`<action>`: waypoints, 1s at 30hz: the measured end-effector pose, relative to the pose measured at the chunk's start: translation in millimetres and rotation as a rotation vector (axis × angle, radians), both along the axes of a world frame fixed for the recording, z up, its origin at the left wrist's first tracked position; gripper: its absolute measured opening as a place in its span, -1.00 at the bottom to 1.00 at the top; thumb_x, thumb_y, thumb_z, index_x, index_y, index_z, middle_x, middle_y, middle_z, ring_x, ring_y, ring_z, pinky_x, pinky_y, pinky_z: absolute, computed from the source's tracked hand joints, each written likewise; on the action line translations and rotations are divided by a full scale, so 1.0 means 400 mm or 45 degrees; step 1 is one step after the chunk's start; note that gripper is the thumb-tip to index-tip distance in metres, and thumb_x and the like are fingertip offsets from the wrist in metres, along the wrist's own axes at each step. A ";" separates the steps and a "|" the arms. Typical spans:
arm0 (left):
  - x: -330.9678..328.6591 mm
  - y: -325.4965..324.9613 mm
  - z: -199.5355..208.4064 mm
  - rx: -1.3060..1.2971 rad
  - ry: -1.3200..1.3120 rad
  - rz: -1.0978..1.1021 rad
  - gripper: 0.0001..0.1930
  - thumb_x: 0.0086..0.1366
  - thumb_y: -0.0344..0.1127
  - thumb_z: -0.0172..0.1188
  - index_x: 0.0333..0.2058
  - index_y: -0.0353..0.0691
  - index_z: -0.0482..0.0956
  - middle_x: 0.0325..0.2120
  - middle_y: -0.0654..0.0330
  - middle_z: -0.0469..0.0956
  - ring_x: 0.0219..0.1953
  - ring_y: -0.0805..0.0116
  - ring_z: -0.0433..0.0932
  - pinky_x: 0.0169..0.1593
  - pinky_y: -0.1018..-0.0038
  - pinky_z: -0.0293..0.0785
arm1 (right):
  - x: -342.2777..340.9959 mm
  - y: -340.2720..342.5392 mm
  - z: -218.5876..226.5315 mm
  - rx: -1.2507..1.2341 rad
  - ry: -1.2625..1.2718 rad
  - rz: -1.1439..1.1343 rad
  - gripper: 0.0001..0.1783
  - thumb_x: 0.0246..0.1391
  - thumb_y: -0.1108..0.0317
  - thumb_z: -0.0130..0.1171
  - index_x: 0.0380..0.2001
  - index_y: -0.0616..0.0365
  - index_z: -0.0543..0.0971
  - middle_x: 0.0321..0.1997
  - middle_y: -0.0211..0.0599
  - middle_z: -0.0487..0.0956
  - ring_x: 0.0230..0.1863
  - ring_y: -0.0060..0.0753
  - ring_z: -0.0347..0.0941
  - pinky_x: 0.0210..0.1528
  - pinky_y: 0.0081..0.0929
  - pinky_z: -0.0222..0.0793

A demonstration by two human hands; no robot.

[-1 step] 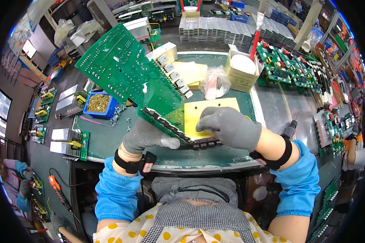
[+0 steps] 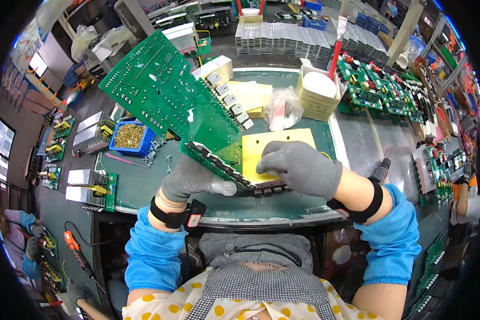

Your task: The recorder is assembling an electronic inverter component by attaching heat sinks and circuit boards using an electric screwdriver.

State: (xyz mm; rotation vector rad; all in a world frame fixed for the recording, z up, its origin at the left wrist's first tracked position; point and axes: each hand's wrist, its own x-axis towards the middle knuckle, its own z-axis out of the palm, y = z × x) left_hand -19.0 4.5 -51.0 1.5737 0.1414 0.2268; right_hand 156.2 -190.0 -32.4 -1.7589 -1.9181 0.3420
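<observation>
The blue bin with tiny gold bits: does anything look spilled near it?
Maybe: small silvery pieces lie loose on the green tabletop beside the blue bin. Being scattered looks untidy, but I can't tell whether they spilled.

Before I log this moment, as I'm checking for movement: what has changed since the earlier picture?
Barely anything: at most, the right hand over the yellow sheet has shifted very slightly left. Nothing was visibly taken hold of or let go. The left hand, the green circuit board and the blue bin stayed put.
</observation>
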 end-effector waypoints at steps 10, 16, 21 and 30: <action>-0.005 -0.004 0.007 0.022 -0.022 0.047 -0.12 -0.34 -0.18 0.69 0.04 -0.27 0.48 -0.11 0.25 0.57 -0.11 0.46 0.50 0.00 0.40 0.51 | -0.011 0.026 -0.009 -0.129 -0.009 -0.050 -0.82 0.07 0.40 0.19 -0.22 0.11 0.61 -0.21 -0.17 0.55 -0.16 -0.04 0.52 -0.12 -0.23 0.45; -0.002 -0.005 0.013 0.008 0.010 0.023 -0.12 -0.33 -0.18 0.69 0.03 -0.29 0.48 -0.10 0.24 0.56 -0.10 0.45 0.50 0.01 0.40 0.51 | -0.025 0.029 0.011 -0.195 -0.139 -0.074 -0.77 0.06 0.41 0.17 -0.17 0.09 0.58 -0.21 -0.17 0.56 -0.16 -0.04 0.54 -0.11 -0.19 0.45; 0.005 -0.010 0.008 -0.018 -0.065 0.020 -0.15 -0.32 -0.17 0.68 0.02 -0.28 0.50 -0.10 0.23 0.58 -0.11 0.43 0.51 0.01 0.40 0.50 | -0.059 0.037 0.044 -0.278 -0.361 -0.100 -0.76 -0.02 0.44 0.17 -0.21 0.07 0.57 -0.23 -0.19 0.58 -0.18 -0.04 0.56 -0.11 -0.18 0.46; 0.002 0.001 0.006 0.118 -0.076 -0.029 -0.13 -0.30 -0.14 0.68 0.04 -0.29 0.49 -0.10 0.22 0.58 -0.10 0.42 0.51 0.00 0.40 0.51 | -0.068 0.065 0.081 -0.386 -0.508 -0.010 -0.77 -0.06 0.38 0.21 -0.26 0.07 0.58 -0.29 -0.16 0.60 -0.20 -0.06 0.60 -0.13 -0.21 0.49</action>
